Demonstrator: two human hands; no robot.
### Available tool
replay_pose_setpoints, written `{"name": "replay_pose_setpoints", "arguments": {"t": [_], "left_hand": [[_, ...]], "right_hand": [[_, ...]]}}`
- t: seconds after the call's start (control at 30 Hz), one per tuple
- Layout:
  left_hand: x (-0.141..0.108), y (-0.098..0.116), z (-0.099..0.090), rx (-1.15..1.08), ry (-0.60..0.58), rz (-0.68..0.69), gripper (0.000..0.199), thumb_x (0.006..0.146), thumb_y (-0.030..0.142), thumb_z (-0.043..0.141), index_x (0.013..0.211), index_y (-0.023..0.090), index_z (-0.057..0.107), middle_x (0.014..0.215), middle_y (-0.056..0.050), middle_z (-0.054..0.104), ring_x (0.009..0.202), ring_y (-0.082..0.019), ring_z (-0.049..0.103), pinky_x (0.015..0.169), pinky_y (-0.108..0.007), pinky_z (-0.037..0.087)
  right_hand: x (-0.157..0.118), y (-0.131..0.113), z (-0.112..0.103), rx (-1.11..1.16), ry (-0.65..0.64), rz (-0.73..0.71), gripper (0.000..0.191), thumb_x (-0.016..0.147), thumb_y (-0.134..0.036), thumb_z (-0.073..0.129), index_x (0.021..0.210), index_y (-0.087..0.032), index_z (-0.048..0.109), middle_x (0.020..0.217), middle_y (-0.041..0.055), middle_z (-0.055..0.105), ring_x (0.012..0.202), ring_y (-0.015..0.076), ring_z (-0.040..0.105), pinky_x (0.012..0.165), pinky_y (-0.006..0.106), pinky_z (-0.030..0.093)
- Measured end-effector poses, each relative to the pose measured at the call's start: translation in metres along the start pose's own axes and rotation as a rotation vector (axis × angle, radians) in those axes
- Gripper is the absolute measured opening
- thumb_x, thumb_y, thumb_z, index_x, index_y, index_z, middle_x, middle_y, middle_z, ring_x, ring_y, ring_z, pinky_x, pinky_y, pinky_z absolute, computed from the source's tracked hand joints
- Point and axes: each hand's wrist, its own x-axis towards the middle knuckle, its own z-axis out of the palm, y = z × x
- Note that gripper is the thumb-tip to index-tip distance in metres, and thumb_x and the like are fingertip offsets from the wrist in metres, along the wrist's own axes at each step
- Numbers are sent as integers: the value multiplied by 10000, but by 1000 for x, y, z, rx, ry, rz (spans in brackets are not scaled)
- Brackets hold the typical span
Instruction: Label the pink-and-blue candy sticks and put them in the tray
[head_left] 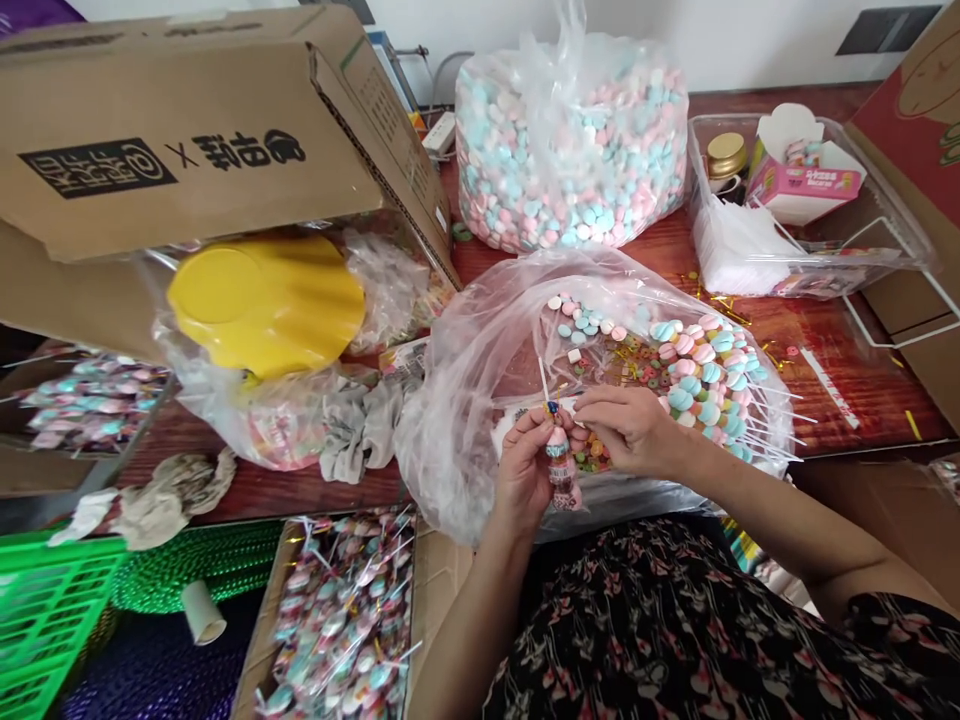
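Observation:
A marshmallow lollipop [562,478] in a clear printed wrapper hangs upside down, its white stick pointing up. My left hand [523,460] is closed on the gathered neck of the wrapper, where a bit of gold and blue tie shows. Close beside that neck, the fingers of my right hand [630,425] are pinched together; what they hold, if anything, is too small to make out. Just past my right hand lies a pile of unwrapped marshmallow lollipops [709,385] on clear plastic sheeting [469,400]. Loose marshmallows [581,320] and small ring-shaped candies [637,365] are scattered behind my hands.
A big bag of marshmallows [570,160] stands at the back. To its right is a clear plastic bin [810,275]. On the left are a large cardboard box [187,130] and a yellow bowl [262,305]. A carton of wrapped lollipops [341,610] sits below the table edge.

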Motion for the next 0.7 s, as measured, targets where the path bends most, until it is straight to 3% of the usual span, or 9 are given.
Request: {"name": "replay_pose_setpoints", "arguments": {"t": [0.1,0.23,0.37,0.5,0.6,0.7], "left_hand": [[-5,-2,-3,29,7,-3,171,726,309,760,739,161,674,664,-18,672,568,-136,637,507,-231,501],[-9,-5,-2,45,27,-16,206,695,335,793,753,174,679,674,-26,694,631,-172,681,552,-265,540],[-12,-6,0,57,66,-17,219,684,331,810,815,183,713,802,-42,742,702,-185,707,590,-283,562],[-12,-5,-2,69,104,-9,281,705,348,806,916,192,708,949,-56,760,676,-169,704,552,-272,552],[-10,-9,-1,119,162,-19,269,705,355,806,890,194,696,790,-15,739,548,-135,661,489,-240,518],[-8,-16,4,168,182,11,230,685,341,814,814,185,706,660,21,681,516,-102,619,523,-227,527]], "right_hand": [[4,1,1,99,-38,74,232,854,-47,494,802,-201,659,778,23,704,732,134,637,690,245,506],[8,10,4,207,-134,172,205,808,-35,529,746,-187,652,680,-16,678,624,97,609,616,197,452],[0,17,-1,23,-151,165,211,809,-36,506,798,-162,675,702,21,654,629,119,571,608,231,420],[-10,10,-15,43,-25,191,224,897,-98,494,928,-169,704,797,55,655,719,147,591,655,265,457],[-12,-4,-14,187,112,186,268,929,-114,485,1042,-206,710,875,52,649,765,138,600,685,266,487],[-12,-10,2,187,84,137,322,930,-112,472,1116,-225,709,853,43,631,744,134,581,660,256,484]]}}
